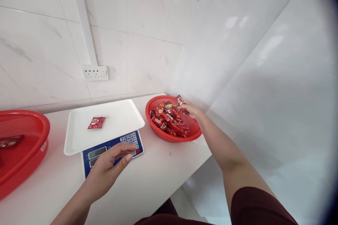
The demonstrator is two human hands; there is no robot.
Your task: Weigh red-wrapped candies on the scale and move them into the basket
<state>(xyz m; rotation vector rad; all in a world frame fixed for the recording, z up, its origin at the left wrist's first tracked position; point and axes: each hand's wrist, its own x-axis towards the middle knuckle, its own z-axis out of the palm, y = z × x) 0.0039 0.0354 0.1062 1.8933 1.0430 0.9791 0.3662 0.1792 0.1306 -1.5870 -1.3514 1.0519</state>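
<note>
Nearest the camera, at the lower middle of the frame, the left hand (109,167) hovers palm down with its fingers (124,155) loosely apart and slightly curled, holding nothing. Its fingertips hang over the front panel of a blue digital scale (116,146), close to the keypad; whether they touch it cannot be told. On top of the scale sits a white tray (79,137), and on the tray, toward its upper left, lies one red candy packet (96,122), flat and alone.

Right of centre, the right hand (190,109) reaches out over the far rim of a small red basket (169,137). Its fingers (185,104) are pinched together on a red wrapped candy (180,100), held just above the heap. The basket is filled with a pile of red candies (169,119) and stands just beside the tray's right edge on a white counter (148,182).

At the far left edge, a larger red basket (23,147) is partly cut off by the frame, with a dark red packet (10,142) lying inside. On the tiled wall in the upper left is a white power socket (95,73).
</note>
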